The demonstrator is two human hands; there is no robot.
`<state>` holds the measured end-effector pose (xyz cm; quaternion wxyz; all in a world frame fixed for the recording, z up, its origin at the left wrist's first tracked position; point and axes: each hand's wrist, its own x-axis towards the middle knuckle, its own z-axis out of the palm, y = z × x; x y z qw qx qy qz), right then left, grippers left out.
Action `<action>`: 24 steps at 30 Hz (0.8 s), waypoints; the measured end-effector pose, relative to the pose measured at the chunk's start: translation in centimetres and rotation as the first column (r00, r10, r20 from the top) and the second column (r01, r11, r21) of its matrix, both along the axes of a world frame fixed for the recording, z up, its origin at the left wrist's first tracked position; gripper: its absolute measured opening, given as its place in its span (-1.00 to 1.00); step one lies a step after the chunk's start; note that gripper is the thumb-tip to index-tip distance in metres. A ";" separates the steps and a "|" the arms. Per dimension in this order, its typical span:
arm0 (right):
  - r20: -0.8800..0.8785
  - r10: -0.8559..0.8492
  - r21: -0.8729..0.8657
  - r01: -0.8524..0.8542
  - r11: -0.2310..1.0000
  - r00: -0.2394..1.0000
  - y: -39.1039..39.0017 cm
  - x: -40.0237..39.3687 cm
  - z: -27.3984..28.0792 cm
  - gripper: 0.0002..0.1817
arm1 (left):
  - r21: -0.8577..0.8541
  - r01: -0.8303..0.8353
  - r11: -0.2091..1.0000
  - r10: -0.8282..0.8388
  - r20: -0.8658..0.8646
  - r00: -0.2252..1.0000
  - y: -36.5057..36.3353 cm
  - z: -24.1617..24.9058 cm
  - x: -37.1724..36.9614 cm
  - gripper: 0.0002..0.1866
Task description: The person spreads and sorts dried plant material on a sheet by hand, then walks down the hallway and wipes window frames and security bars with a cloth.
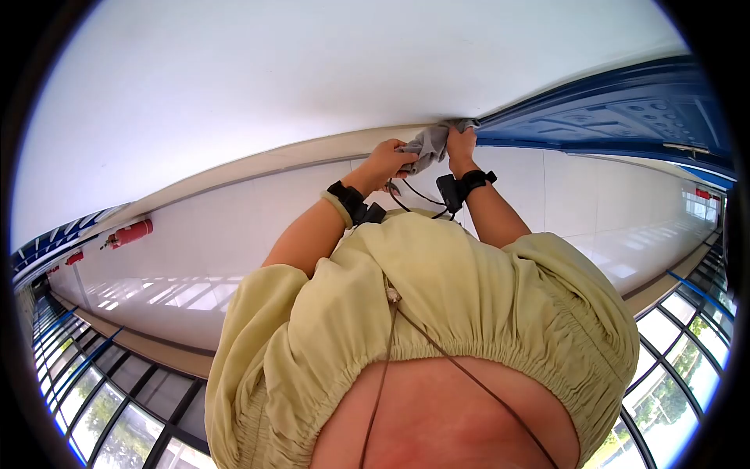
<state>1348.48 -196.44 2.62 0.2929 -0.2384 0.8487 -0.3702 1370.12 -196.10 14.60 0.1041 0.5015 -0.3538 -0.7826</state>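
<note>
A crumpled grey cloth (427, 148) stretches between my two hands, close to the foot of the white wall and the corner of a blue door (594, 117). My left hand (388, 162) pinches the cloth's left end. Higher up and to the right, my right hand (461, 145) has its fingers wrapped round the other end, near the door frame. Black straps with small boxes sit on both wrists, and a dark cable (422, 191) hangs between them. Part of the right fingers is hidden by the cloth.
The white wall (312, 62) rises in front, with a beige skirting strip (258, 166) along its base. Pale glossy tiles (234, 234) cover the floor. A red fire extinguisher (131, 233) stands to the left by the wall. Railings and windows (133, 422) run behind me.
</note>
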 end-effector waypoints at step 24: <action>0.343 -0.177 0.079 0.160 0.984 0.923 -5.0 44.0 5.9 -0.46 | 0.016 -0.467 0.884 0.466 -0.103 0.879 4.1 -0.7 38.9 -0.71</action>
